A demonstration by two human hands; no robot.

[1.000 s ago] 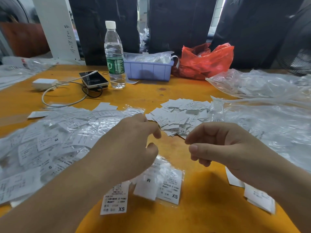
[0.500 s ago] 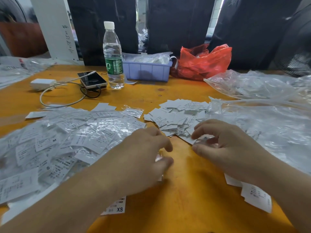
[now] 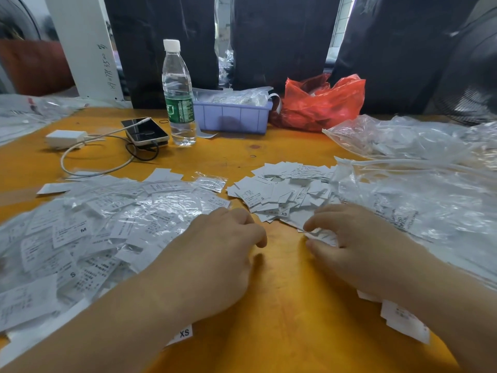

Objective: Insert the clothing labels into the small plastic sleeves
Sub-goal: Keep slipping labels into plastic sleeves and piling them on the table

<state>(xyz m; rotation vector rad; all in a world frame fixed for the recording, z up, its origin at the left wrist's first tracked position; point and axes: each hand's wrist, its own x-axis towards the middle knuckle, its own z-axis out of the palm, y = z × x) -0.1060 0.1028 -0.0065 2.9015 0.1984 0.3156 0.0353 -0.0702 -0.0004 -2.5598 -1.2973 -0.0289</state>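
Note:
A heap of loose white clothing labels [image 3: 282, 189] lies at the table's middle. My right hand [image 3: 355, 246] reaches into its near edge, thumb and curled fingers pinching a label [image 3: 321, 234]. My left hand [image 3: 215, 254] rests palm down on the orange table [image 3: 282, 305], fingers loosely bent, beside a wide spread of labels in plastic sleeves [image 3: 107, 224]. Nothing shows in its grasp. An XS label [image 3: 184, 333] peeks out under my left forearm. Empty clear sleeves [image 3: 416, 205] are piled at the right. A few labels [image 3: 403, 319] lie under my right forearm.
At the back stand a water bottle [image 3: 178, 95], a phone [image 3: 145, 130] with cable and white charger [image 3: 64, 135], a blue bin [image 3: 231, 117], and a red plastic bag [image 3: 322, 103]. A large clear bag [image 3: 403, 138] lies at the back right.
Both hands came down from above the table. The left now covers where the sleeved packet lay; the right moved forward into the loose label pile and pinched one.

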